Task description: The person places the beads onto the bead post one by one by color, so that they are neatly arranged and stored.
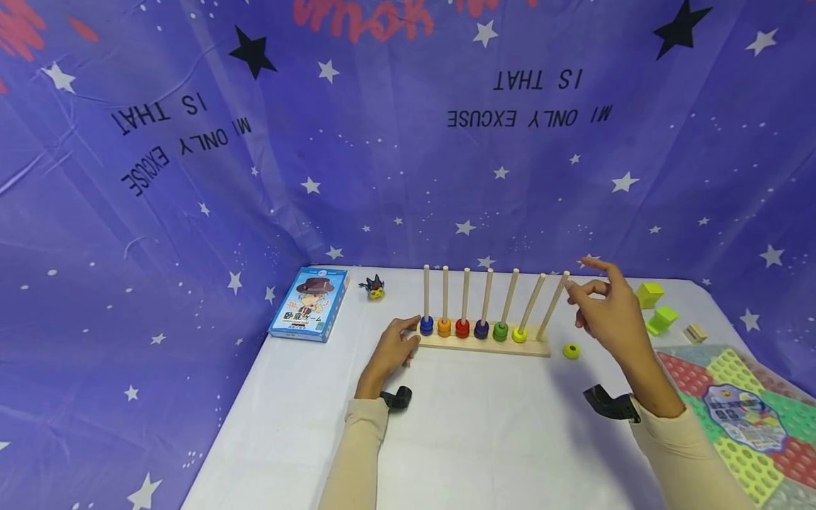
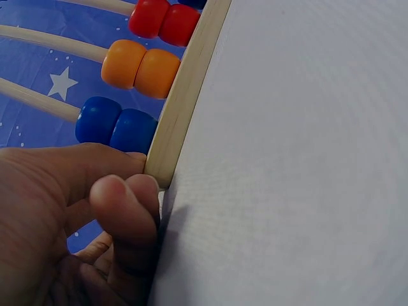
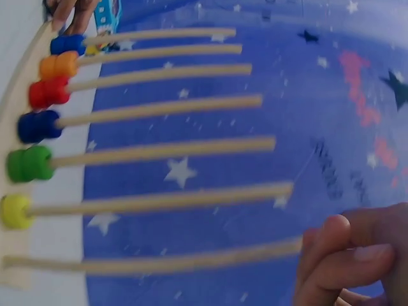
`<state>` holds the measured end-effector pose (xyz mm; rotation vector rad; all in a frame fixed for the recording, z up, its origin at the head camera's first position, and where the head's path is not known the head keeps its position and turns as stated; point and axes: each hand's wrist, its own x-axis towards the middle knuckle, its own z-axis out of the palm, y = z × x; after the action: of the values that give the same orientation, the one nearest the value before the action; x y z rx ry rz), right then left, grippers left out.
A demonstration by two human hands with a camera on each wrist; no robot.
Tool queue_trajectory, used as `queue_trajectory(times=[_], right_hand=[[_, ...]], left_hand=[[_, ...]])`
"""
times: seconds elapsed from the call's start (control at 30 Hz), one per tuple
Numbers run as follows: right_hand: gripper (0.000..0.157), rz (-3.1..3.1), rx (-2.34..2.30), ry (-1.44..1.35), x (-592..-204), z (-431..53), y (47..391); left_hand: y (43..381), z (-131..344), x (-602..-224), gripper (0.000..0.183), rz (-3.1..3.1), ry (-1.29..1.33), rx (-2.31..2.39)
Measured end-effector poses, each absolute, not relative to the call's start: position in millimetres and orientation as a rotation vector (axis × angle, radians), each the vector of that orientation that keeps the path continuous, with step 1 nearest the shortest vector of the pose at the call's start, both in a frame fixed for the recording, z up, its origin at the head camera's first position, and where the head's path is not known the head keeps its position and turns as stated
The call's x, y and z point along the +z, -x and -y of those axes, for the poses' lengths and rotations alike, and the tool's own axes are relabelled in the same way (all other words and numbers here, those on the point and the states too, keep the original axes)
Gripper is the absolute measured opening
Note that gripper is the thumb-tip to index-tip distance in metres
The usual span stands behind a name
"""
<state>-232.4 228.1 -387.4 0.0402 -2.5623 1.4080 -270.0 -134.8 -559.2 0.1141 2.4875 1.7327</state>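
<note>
A wooden bead rack (image 1: 481, 345) stands on the white table, its several upright rods carrying blue, orange, red, dark blue, green and yellow beads. Only one yellow bead (image 1: 519, 335) is on its rod, and the rightmost rod (image 1: 553, 306) bears none. My left hand (image 1: 390, 352) grips the rack's left end, its thumb and a finger against the base (image 2: 185, 105) beside the blue beads (image 2: 115, 124). At the top of the bare rod, my right hand (image 1: 608, 315) has its fingertips by the tip, with one finger extended; no bead shows in it. A loose yellow bead (image 1: 571, 350) lies right of the base.
A blue boxed card game (image 1: 310, 304) and a small dark figurine (image 1: 375, 287) are at the back left. To the right are yellow-green blocks (image 1: 663, 320), a small wooden piece (image 1: 695, 333) and a colourful dimpled sheet (image 1: 742, 418). A purple star-patterned cloth (image 1: 408, 177) rises behind the table.
</note>
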Motion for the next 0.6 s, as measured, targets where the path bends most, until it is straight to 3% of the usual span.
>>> queue_trajectory(times=[0.13,0.4,0.6], right_hand=[[0.065,2.512,1.463,0.045,-415,-249,230],[0.067,2.749,1.556,0.154,-512,-281,224],[0.065,2.845,1.521,0.196,-545,-281,222]], left_hand=[[271,136,-556,0.050,-2.504,-0.122,1.729],[270,137,-558,0.050,-2.514,-0.118,1.702],[268,135,-561,0.050,-2.511,-0.109,1.713]])
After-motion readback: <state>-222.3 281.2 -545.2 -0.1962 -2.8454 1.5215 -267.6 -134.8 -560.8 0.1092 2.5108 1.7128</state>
